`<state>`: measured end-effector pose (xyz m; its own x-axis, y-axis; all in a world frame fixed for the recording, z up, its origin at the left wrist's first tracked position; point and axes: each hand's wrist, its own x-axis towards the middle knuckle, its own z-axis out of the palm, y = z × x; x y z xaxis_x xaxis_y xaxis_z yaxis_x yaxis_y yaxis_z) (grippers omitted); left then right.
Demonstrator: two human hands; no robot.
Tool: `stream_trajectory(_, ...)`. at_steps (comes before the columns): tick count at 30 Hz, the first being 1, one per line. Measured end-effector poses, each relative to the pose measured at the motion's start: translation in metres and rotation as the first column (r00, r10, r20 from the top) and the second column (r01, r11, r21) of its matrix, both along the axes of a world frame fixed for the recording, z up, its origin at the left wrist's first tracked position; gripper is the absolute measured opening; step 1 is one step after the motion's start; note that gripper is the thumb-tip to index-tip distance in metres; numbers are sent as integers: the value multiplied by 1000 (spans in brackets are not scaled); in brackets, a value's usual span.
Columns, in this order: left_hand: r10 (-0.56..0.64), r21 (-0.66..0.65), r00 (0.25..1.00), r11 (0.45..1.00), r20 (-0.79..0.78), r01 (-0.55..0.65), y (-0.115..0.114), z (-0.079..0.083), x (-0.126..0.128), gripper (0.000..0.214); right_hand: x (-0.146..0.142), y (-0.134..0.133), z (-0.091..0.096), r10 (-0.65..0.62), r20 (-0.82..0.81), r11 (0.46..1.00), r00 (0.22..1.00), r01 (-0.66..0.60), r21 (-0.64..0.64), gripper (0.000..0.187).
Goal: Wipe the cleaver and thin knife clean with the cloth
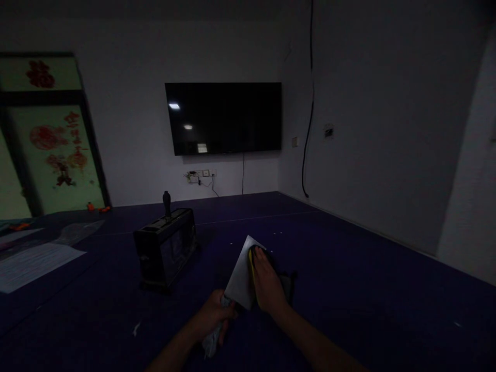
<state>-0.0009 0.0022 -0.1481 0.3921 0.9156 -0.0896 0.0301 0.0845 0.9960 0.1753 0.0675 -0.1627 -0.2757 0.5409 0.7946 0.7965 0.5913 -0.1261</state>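
Observation:
A cleaver (239, 279) with a broad, pale metal blade tilts up above the dark blue surface. Its plastic-wrapped handle is in my left hand (212, 313), which is closed around it. My right hand (268, 285) presses a yellow and black sponge (251, 261) to the right side of the blade; the palm covers most of the sponge. Beyond my left hand stands a black knife block (165, 253), with one black handle (166, 203) sticking up from its top. A dark grey item (287, 285), partly hidden, lies behind my right wrist.
White printed sheets (36, 266) and clear plastic (79, 231) lie at the left. Small white scraps dot the blue surface (341, 299), one scrap (136, 329) near the front. A television (227, 119) hangs on the far wall; a black cable (311, 113) runs down near the corner.

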Motion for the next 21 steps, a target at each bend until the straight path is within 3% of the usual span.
stream_trajectory(10,30,-21,993,999,112,-28,6,-8,-3,19,2,8,-8,-22,-128,998,992,14,-64,51)
stream_trajectory(21,-42,-11,999,999,19,42,1,1,-1,15,-4,-5,4,-23,98,997,995,15,82,58)
